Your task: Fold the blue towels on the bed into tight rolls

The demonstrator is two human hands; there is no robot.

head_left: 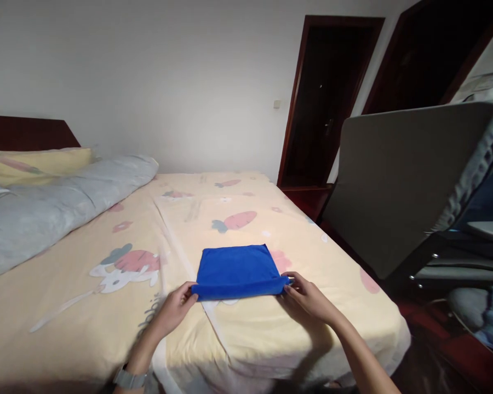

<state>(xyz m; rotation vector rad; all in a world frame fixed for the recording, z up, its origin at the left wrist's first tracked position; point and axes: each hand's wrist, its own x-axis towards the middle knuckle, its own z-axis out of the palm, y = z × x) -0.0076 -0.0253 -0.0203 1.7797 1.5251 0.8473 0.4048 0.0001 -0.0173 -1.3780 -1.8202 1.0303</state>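
Note:
A blue cloth, perhaps a small towel (238, 264), lies on the bed with its near edge rolled into a thick tube. Its far part is still flat on the sheet. My left hand (176, 309) grips the left end of the roll between thumb and fingers. At the opposite end, my right hand (308, 295) pinches the roll, thumb below and fingers above. A watch with a grey band (130, 378) is on my left wrist.
The bed has a yellow printed sheet (197, 219). A grey quilt (66, 202) and yellow pillow (45, 164) lie at the left. Beyond the bed's right edge stand a dark door (328, 98) and a large grey upright panel (411, 175).

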